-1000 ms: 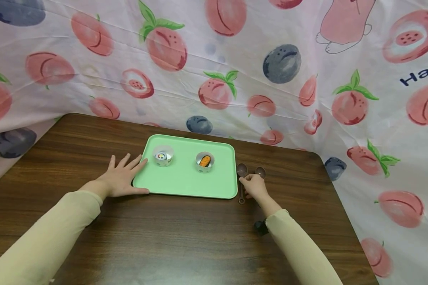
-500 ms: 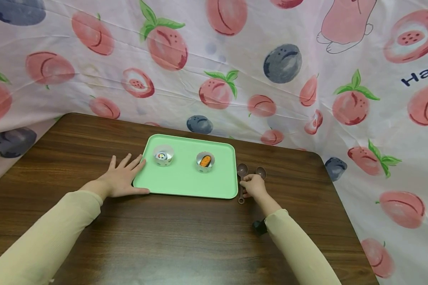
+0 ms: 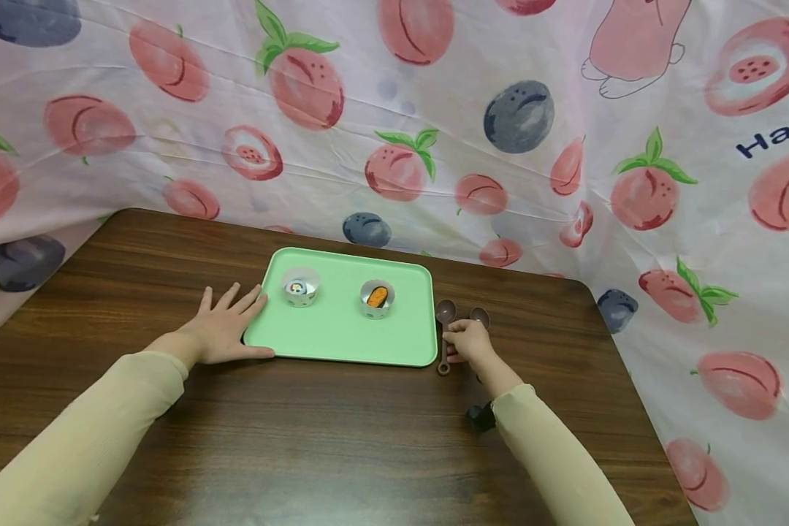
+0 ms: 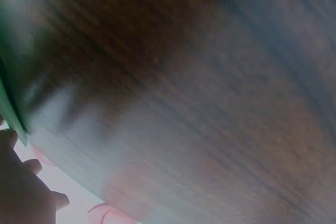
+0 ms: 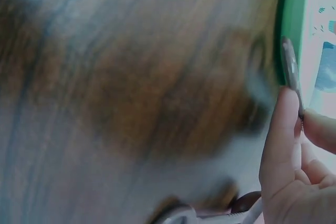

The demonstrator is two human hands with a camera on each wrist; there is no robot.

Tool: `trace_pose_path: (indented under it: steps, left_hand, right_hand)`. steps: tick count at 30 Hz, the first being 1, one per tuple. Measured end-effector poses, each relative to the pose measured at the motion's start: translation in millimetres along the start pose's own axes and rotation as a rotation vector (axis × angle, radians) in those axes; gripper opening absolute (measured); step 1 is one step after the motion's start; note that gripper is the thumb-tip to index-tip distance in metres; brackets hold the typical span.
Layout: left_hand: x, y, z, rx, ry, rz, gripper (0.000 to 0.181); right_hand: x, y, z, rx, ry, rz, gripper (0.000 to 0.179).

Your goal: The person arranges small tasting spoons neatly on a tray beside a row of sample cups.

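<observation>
My right hand pinches the handle of a brown spoon beside the tray's right edge. The spoon has a round bowl and a ring at its handle's end. In the right wrist view, finger and thumb hold the spoon handle just above the table. A second brown spoon lies behind that hand, most of its handle hidden. My left hand rests with straight, spread fingers at the left edge of the green tray. The left wrist view catches only part of that hand.
On the tray stand two small patterned cups: the left cup holds a sushi-roll piece, the right cup an orange-topped sushi piece. A fruit-print cloth hangs behind the dark wooden table.
My right hand keeps its pinch on the spoon, which has shifted very slightly away from me. The left hand, tray and cups stay in place.
</observation>
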State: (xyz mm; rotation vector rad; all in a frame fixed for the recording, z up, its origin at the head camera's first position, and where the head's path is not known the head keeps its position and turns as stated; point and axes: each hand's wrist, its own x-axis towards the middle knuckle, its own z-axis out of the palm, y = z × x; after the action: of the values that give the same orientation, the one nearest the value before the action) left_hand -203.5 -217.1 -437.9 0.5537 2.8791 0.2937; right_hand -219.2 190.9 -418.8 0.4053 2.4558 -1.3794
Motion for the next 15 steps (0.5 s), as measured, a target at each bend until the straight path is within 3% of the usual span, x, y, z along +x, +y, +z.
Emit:
trace_pose_path:
  steps: [15]
  left_hand:
    - [0.7, -1.8, 0.5, -0.010, 0.005, 0.007, 0.106]
  right_hand:
    - [-1.8, -17, -12, 0.048, -0.032, 0.047, 0.028]
